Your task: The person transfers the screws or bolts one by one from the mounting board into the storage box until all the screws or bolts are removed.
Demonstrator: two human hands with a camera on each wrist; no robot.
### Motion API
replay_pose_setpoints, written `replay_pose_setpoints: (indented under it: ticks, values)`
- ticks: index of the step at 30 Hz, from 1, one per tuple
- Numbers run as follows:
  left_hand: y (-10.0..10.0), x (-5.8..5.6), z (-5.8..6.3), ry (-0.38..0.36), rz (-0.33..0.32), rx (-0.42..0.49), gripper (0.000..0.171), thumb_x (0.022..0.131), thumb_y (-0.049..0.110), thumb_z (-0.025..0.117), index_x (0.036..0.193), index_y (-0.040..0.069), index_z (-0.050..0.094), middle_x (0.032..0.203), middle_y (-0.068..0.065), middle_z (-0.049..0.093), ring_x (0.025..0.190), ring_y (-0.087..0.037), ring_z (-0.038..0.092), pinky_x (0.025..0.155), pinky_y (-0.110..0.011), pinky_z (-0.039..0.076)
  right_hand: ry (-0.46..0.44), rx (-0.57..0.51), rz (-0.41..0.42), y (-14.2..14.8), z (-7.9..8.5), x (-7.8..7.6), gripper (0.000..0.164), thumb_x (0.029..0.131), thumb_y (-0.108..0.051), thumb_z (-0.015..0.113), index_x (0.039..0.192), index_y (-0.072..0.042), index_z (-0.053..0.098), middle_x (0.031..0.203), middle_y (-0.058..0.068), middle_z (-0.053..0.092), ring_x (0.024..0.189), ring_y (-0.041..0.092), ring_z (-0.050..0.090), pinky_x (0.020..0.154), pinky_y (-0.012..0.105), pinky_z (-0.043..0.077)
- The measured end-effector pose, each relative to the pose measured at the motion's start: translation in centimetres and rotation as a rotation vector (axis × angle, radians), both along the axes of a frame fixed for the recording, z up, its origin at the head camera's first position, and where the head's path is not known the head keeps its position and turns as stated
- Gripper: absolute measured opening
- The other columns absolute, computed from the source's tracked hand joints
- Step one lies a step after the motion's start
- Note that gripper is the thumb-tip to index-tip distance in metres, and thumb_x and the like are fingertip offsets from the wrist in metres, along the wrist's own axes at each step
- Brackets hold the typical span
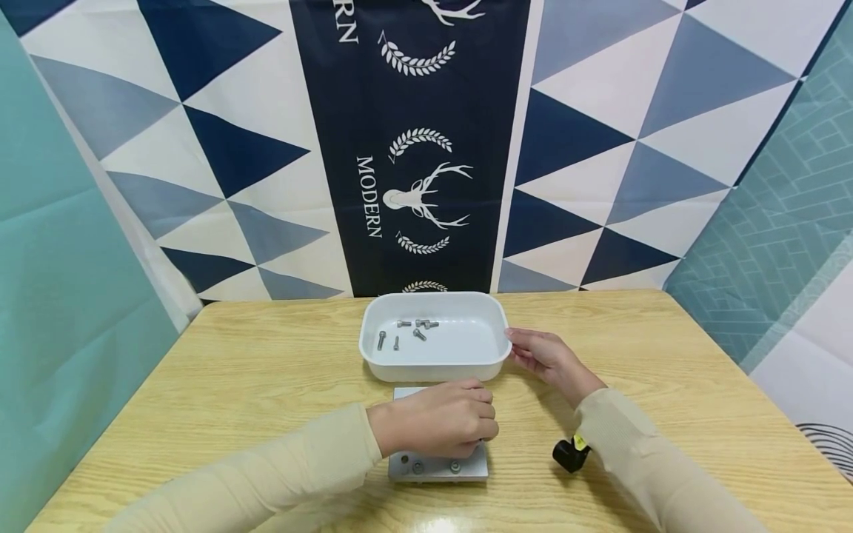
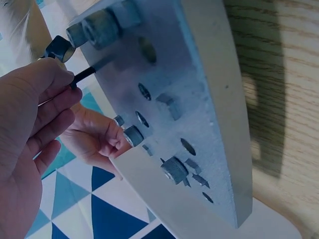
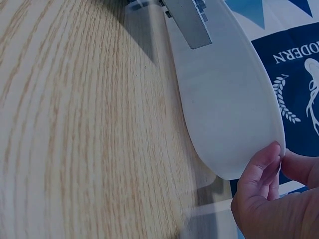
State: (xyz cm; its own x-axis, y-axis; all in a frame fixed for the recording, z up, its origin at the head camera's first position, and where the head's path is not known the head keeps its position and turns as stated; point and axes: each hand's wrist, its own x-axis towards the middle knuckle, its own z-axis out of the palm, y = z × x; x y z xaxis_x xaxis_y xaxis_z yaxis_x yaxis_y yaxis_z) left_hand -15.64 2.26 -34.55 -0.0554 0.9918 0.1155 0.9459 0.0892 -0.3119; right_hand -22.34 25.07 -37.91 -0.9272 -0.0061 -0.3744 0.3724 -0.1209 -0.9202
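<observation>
My left hand [image 1: 443,418] is over a silver metal block [image 1: 436,469] in the middle of the table. Between its thumb and fingers it pinches a dark threaded screw [image 2: 84,76], whose tip points at the block's holed face. Several socket-head bolts [image 2: 174,169] stand in that face among bare holes. Behind the block is a white plastic tray [image 1: 433,373], and my right hand [image 1: 543,359] pinches its right end at the rim, thumb on one side and fingers on the other. Loose bolts [image 1: 419,334] lie inside the tray, mostly toward its left half.
A wooden table [image 1: 266,370] carries everything. A black wrist camera [image 1: 569,455] is strapped at the right sleeve. Behind the table hangs a patterned cloth [image 1: 413,148] with triangles and deer heads, close to the tray's far side. Teal sheeting [image 1: 67,259] borders the left.
</observation>
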Motion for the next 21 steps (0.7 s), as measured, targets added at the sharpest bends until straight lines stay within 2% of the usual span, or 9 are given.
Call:
replay_pose_setpoints:
  ticks: [6,13,21]
  values:
    - [-0.1,0.0,0.5,0.005,-0.005,0.012,0.009,0.084,0.018,0.061,0.077,0.023,0.059,0.076,0.013,0.058,0.079,-0.007,0.048,0.086,-0.02,0.039,0.001,0.013,0.0,0.0,0.0,0.0,0.05,0.096,-0.015,0.055,0.139,0.005,0.041,0.076,-0.008,0.065,0.069,0.0,0.06,0.067,0.013,0.053]
    - [0.0,-0.2,1.1,0.025,-0.015,0.04,0.01,0.082,0.014,0.061,0.076,0.022,0.059,0.074,0.012,0.057,0.08,-0.008,0.05,0.089,-0.02,0.04,-0.005,0.018,0.0,0.0,0.2,0.0,0.051,0.096,-0.017,0.056,0.139,0.004,0.042,0.077,-0.007,0.065,0.07,0.001,0.06,0.066,0.013,0.053]
    - [-0.3,-0.2,1.8,0.013,0.021,0.003,0.007,0.084,0.016,0.061,0.079,0.022,0.06,0.077,0.011,0.058,0.084,-0.009,0.05,0.092,-0.022,0.04,0.001,0.0,0.009,-0.1,0.1,0.2,0.053,0.095,-0.017,0.057,0.14,0.005,0.04,0.078,-0.007,0.066,0.071,0.001,0.06,0.067,0.014,0.053]
